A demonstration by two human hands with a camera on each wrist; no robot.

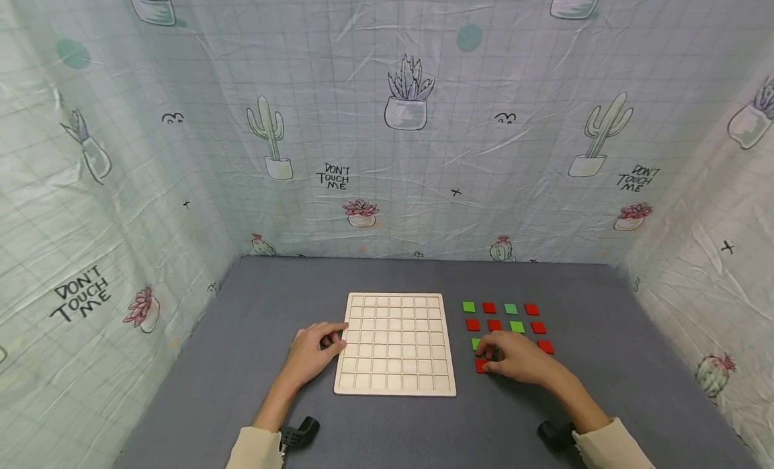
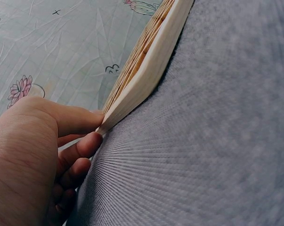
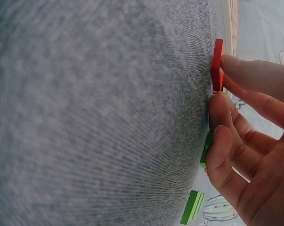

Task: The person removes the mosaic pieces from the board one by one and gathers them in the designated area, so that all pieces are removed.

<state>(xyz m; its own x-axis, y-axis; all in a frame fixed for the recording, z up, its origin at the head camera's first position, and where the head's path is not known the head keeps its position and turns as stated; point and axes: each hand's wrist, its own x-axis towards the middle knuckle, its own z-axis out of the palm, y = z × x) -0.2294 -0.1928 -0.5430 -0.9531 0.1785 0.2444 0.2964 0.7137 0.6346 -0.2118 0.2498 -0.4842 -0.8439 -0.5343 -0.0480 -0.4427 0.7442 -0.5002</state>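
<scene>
A pale wooden board [image 1: 395, 345] with a recessed square grid lies flat on the grey table. My left hand [image 1: 311, 355] grips its left edge, thumb and fingertips at the rim; the left wrist view shows the thumb against the board's edge [image 2: 156, 70] with the other fingers curled below. To the right of the board, my right hand [image 1: 514, 356] has its thumb and a finger at a red square tile [image 3: 217, 66], the front-left one of a tile group. Part of that group is hidden under the hand. A green tile [image 1: 476, 344] shows just behind the fingers.
Rows of red and green tiles continue behind the right hand, including a green tile [image 1: 468, 307] at the back left and a red tile [image 1: 545, 347] at the right. A cactus-print cloth [image 1: 423, 153] hangs round the table's back and sides.
</scene>
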